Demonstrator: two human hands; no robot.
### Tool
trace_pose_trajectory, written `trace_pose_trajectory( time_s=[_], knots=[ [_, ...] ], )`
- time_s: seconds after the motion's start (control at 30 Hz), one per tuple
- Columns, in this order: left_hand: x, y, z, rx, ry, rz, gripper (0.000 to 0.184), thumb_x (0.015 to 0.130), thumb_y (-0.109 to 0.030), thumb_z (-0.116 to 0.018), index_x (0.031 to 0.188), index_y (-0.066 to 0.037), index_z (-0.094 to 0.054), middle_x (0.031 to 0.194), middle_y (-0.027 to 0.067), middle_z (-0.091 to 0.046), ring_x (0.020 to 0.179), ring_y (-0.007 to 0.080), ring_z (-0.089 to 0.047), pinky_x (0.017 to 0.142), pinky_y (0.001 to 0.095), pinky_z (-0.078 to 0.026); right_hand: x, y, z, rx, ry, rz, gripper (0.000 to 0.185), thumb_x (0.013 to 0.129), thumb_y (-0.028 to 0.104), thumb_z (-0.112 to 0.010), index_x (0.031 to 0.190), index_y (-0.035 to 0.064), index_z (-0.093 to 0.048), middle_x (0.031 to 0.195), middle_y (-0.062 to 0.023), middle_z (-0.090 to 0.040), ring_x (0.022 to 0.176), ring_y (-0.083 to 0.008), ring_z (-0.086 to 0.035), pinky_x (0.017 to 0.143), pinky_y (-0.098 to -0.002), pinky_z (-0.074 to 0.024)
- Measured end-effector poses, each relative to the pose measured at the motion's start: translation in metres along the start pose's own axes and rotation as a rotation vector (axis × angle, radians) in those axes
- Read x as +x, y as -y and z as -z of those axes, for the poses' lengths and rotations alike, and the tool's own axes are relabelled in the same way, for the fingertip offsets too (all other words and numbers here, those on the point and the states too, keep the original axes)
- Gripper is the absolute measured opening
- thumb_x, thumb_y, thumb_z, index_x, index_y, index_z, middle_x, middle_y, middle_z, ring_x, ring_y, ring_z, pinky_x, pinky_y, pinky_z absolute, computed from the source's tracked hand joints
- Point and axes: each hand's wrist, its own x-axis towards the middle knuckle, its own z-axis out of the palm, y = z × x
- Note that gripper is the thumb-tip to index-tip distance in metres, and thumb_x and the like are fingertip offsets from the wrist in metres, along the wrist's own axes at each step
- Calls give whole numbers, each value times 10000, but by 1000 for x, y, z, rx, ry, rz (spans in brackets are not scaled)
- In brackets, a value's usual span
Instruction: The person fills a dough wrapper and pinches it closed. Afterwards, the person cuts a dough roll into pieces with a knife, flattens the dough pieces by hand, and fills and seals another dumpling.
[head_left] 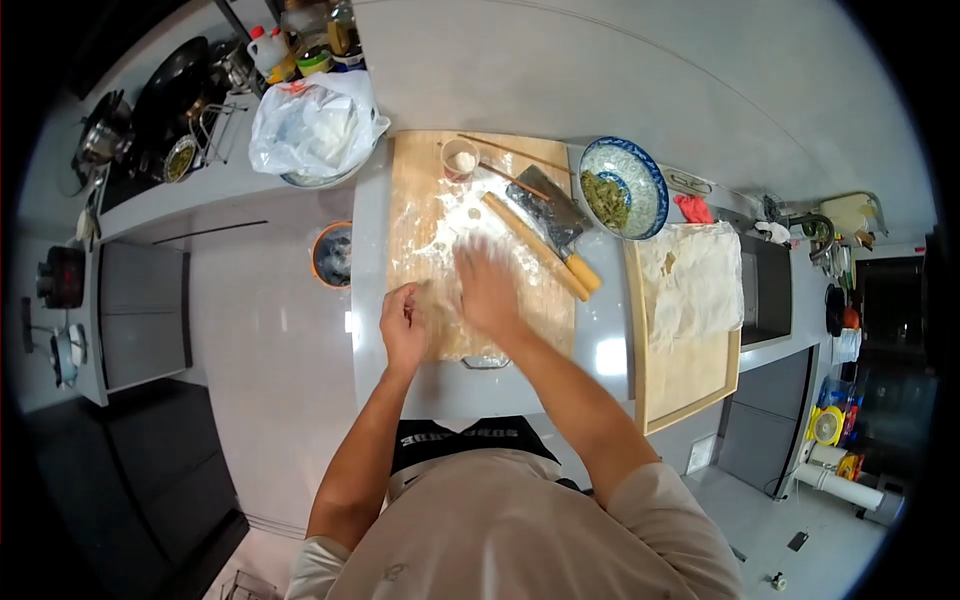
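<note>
Working over the powder-dusted wooden board (550, 320), held left hand (404, 312) curled above its near-left part, any grip impossible to tell, and right hand (488, 290) apart from it, outstretched and blurred over its middle. Met, in the way, rolling pin (530, 240) and cleaver (553, 205) side by side along the board's right part. Saw cup (460, 164) on its far part, bowl (652, 178) of greens (603, 203) off its far-right corner, half-covered tray (690, 395) to its right, plastic bag (318, 125) past its far-left corner.

The pale grey counter (605, 310) carries a wooden board (552, 325), a blue-rimmed bowl (655, 180) and a shallow tray (685, 385).
</note>
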Motion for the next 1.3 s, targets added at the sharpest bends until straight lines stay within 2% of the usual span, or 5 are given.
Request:
trace_pose_trajectory(
  time_s=[0.17, 0.3, 0.5, 0.93, 1.3],
  knots=[
    [-6, -4, -2, 76, 67, -101, 443, 858, 117, -553, 1263, -14, -675, 1155, 150, -674, 1024, 293, -649, 876, 356, -552, -83, -7, -13, 44, 144, 101, 738, 1077, 494, -464, 1624, 8, -364, 1683, -219, -348, 1602, -376, -242, 1313, -514, -155],
    [-9, -8, -14, 193, 261, -328, 436, 891, -3, -654, 1327, -18, -650, 1308, 198, -665, 1162, 409, -637, 1028, 451, -525, -44, -53, 32, 353, -172, 47, 613, 1039, 256, -627, 1565, 4, -439, 1569, -249, -486, 1450, -421, -464, 1207, -489, -378],
    [-19, -40, -22, 183, 519, -9, 546, 896, -96, -804, 1401, -21, -611, 1325, 199, -626, 1213, 362, -619, 955, 398, -578, -89, -67, 15, 709, -33, -185, 536, 891, 122, -805, 1388, 19, -633, 1372, -218, -623, 1253, -412, -588, 1058, -439, -510],
    [11, -51, -31, 478, 304, -527, 451, 825, -172, -856, 1239, -55, -720, 1198, 122, -657, 1103, 350, -591, 972, 425, -525, -55, -72, 25, 554, -137, 21, 312, 859, 54, -768, 1170, 56, -738, 1168, -148, -701, 1114, -374, -640, 981, -433, -533],
    [19, -44, -87, 519, 164, -321, 481, 820, -228, -848, 1253, -63, -716, 1183, 130, -651, 1093, 355, -588, 964, 458, -514, -54, -113, 35, -5, -453, -309, 344, 827, 55, -704, 1168, 64, -740, 1237, -117, -693, 1178, -339, -616, 985, -475, -509]
  ],
)
